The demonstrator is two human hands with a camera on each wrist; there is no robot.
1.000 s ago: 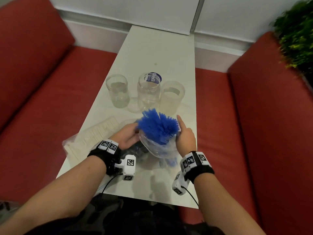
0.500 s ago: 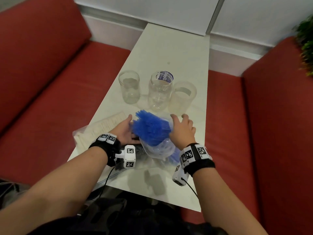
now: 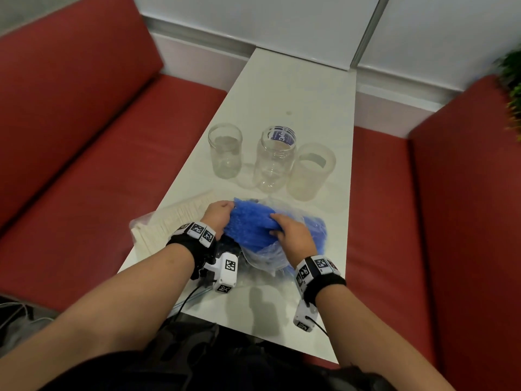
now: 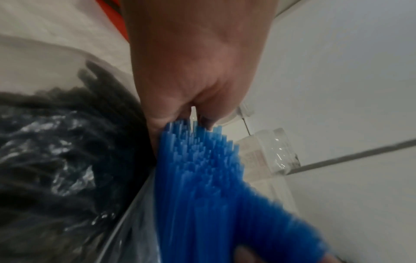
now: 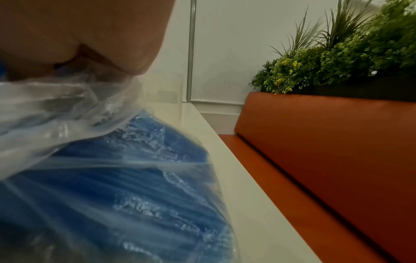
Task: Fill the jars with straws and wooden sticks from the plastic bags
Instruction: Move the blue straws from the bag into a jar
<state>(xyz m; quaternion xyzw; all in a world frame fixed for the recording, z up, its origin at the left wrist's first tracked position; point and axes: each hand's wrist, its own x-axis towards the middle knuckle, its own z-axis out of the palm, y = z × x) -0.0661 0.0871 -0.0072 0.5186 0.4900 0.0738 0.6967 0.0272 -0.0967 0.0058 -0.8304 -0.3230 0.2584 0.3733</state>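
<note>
Left hand (image 3: 218,218) and right hand (image 3: 293,235) both clenched on blue straws (image 3: 248,230), half out of bag (image 3: 262,258) on bench (image 3: 296,94). Grip bundle evenly, pull clear, aim at jars (image 3: 275,162).

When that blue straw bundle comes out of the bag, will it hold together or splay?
Likely to splay: the blue straws already fan out with uneven tips between the left hand and right hand. Probably light, thin tubes. The clear bag looks slick, so loose ones may slip.
</note>
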